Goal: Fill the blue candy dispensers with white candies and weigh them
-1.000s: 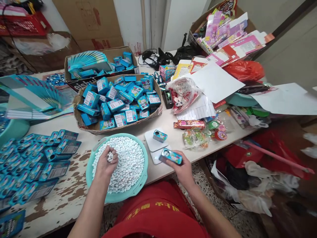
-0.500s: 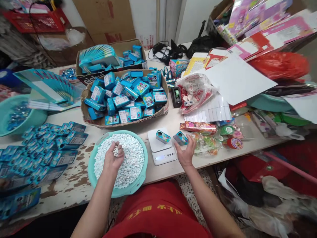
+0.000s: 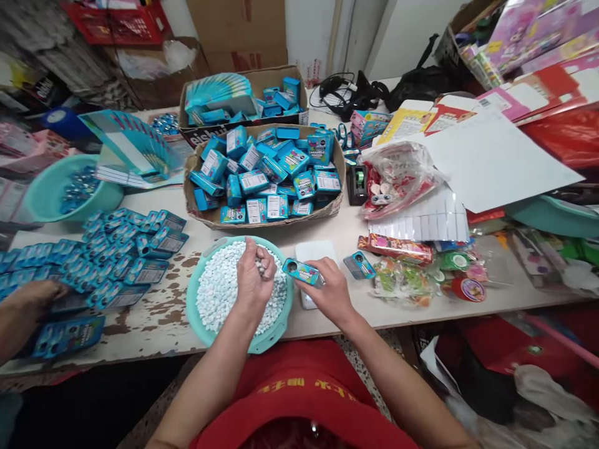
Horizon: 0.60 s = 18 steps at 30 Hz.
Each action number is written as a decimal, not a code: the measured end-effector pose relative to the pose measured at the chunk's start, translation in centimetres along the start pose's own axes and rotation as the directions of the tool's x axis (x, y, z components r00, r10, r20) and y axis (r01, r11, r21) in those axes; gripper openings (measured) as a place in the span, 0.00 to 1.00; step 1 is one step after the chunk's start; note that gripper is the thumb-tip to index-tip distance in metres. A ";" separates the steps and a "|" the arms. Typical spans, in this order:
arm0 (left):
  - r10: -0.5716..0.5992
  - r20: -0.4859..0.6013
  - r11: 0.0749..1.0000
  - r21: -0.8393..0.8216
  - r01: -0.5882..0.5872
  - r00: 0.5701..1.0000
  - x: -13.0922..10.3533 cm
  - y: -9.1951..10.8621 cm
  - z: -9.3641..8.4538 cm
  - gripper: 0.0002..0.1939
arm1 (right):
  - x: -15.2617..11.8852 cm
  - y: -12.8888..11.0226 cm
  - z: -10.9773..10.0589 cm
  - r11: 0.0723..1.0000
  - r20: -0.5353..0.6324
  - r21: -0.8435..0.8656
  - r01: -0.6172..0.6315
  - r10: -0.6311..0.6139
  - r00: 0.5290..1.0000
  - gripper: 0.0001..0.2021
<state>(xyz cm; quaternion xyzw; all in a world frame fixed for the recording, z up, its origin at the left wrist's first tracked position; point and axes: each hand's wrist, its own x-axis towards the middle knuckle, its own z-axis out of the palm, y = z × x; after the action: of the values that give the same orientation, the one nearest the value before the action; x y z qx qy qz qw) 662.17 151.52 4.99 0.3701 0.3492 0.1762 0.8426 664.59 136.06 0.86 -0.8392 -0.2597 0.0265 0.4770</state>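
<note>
My left hand [image 3: 256, 274] is closed around some small white candies, held above a turquoise basin [image 3: 193, 305] full of white candies [image 3: 218, 290]. In my right hand [image 3: 330, 290] is a small blue candy box [image 3: 302, 272] with a round hole in its top, held at the basin's right rim and close to my left hand. Behind the right hand, a white digital scale [image 3: 316, 251] is partly covered. Another blue candy box [image 3: 359, 265] with a hole in its top stands on the table just right of the scale.
A carton [image 3: 196, 215] of blue boxes stands behind the basin. Rows of blue boxes [image 3: 126, 249] fill the left side, where another person's hand [image 3: 28, 312] reaches in. Wrapped sweets [image 3: 402, 284], a tape dispenser [image 3: 358, 184] and a plastic bag [image 3: 402, 171] lie to the right.
My right hand has put one box down beside the scale and picked up the box from the scale, bringing it left to the basin. My left hand has risen slightly toward it with the candies.
</note>
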 end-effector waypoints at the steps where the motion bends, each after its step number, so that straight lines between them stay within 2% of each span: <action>1: 0.098 -0.008 0.994 0.038 -0.098 0.995 -0.2 0.0 0.4 0.24 | 0.0 -1.0 0.3 1.000 0.030 -0.005 0.014 -0.014 0.999 0.12; 3: 0.260 -0.038 0.960 0.119 -0.254 0.965 -0.4 -0.2 0.8 0.25 | 0.1 -2.4 1.2 0.999 0.044 -0.018 0.032 -0.031 0.999 0.12; 6: 0.364 -0.057 0.916 0.202 -0.346 0.930 -0.2 -0.2 0.3 0.23 | 0.5 -3.5 2.5 0.997 0.045 -0.057 0.047 -0.045 0.998 0.11; 13: 0.322 -0.042 0.925 0.229 -0.304 0.946 0.3 0.6 -1.0 0.18 | 0.8 -4.1 3.5 0.983 0.126 -0.148 0.106 -0.087 0.988 0.13; 18: 0.331 -0.047 0.933 0.165 -0.320 0.942 0.0 1.2 -1.2 0.17 | 0.7 -4.2 4.1 0.992 0.120 -0.104 0.071 -0.058 0.991 0.14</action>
<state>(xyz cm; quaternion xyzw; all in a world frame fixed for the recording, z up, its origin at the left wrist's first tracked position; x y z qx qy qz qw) 661.23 152.95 5.29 0.4802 0.3267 0.2995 0.7569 662.28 141.37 2.24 -0.8520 -0.3154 0.0460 0.4153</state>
